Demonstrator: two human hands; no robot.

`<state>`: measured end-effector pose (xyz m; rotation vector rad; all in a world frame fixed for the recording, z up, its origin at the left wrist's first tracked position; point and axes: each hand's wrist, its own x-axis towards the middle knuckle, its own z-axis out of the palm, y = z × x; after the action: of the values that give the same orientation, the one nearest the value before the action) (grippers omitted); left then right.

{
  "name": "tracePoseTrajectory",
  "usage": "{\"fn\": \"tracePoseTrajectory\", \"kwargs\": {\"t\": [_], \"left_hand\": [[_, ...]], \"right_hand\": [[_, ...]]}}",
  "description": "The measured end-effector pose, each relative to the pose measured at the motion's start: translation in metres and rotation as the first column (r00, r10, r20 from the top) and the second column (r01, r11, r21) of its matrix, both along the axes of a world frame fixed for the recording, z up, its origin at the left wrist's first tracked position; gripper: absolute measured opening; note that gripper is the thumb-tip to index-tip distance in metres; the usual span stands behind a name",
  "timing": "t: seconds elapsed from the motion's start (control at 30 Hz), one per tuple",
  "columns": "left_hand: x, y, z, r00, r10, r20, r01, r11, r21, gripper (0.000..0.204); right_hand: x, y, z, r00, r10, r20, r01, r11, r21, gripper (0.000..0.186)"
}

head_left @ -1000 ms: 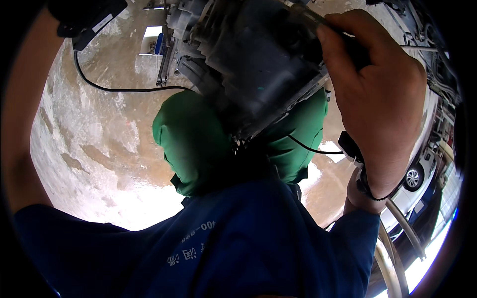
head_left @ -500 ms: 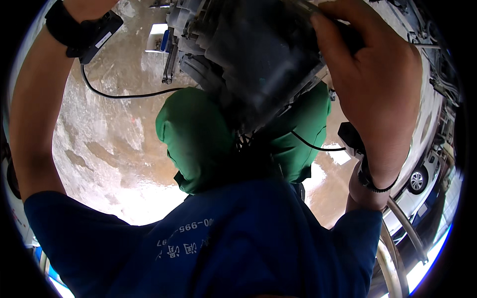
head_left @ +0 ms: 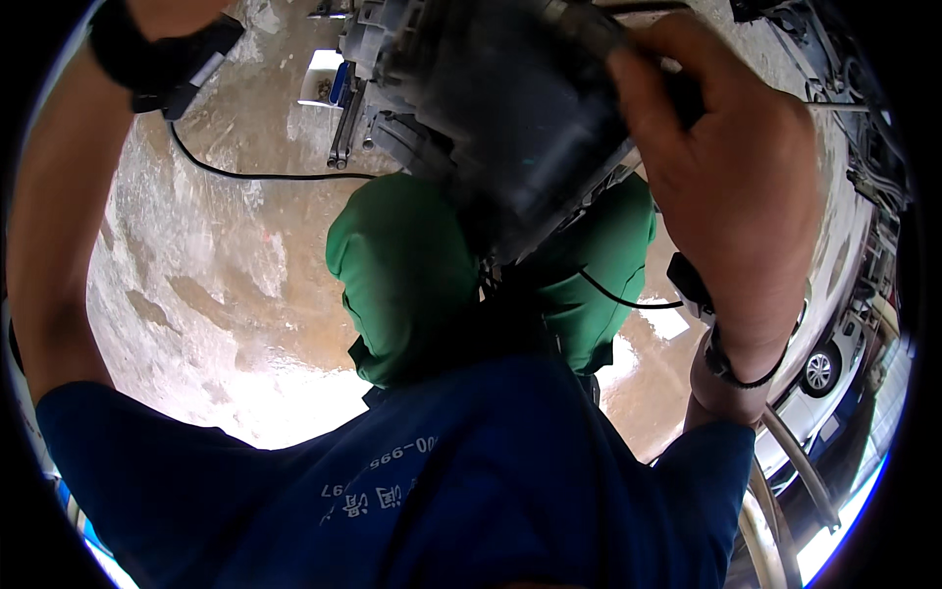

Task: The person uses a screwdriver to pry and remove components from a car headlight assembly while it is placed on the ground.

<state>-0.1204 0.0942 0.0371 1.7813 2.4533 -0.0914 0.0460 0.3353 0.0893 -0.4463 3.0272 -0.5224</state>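
A large black plastic housing (head_left: 520, 128), apparently a car part, rests over my knees with its ribbed side to the left. My right hand (head_left: 731, 167) is closed at its upper right corner, thumb and fingers bent round a dark edge beside a rounded stub (head_left: 589, 29). What exactly lies between those fingers is partly hidden. Of my left hand (head_left: 177, 14) only the base shows at the top edge; its fingers are out of the picture. Each wrist wears a black strapped device with a thin black cable.
On the stained concrete floor (head_left: 216, 226), beyond my left knee (head_left: 402, 280), lie a small white tray (head_left: 320, 80) and some dark metal rods (head_left: 345, 128). Car parts (head_left: 863, 128) line the right side, with a white car (head_left: 829, 378) and metal tubes (head_left: 800, 466) lower down.
The view has shifted slightly, so my knees and the floor items sit further right. My right hand has moved a little left along the housing's corner, and the rounded stub shows more.
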Motion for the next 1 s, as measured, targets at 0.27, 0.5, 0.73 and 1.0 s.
{"fn": "tracePoseTrajectory", "kwargs": {"t": [0.27, 0.5, 0.73, 1.0], "left_hand": [[0.005, -0.006, -0.002, 0.992, -0.045, -0.121, 0.058, 0.993, 0.104, 0.024], [0.005, -0.011, -0.002, 0.986, -0.061, -0.153, 0.077, 0.992, 0.105, 0.025], [0.005, 0.001, -0.002, 0.987, -0.021, -0.160, 0.029, 0.998, 0.049, 0.023], [-0.003, -0.010, -0.003, 0.980, -0.115, -0.165, 0.141, 0.977, 0.160, 0.023]], "right_hand": [[0.004, 0.011, 0.011, 0.953, 0.026, -0.301, -0.032, 0.999, -0.017, 0.022], [-0.007, -0.011, 0.017, 0.976, -0.050, -0.212, 0.065, 0.996, 0.062, 0.027], [-0.068, -0.003, 0.005, 0.976, -0.215, -0.027, 0.208, 0.965, -0.162, 0.035], [-0.107, 0.021, -0.064, 0.993, -0.036, 0.117, 0.056, 0.984, -0.168, 0.060]]}}
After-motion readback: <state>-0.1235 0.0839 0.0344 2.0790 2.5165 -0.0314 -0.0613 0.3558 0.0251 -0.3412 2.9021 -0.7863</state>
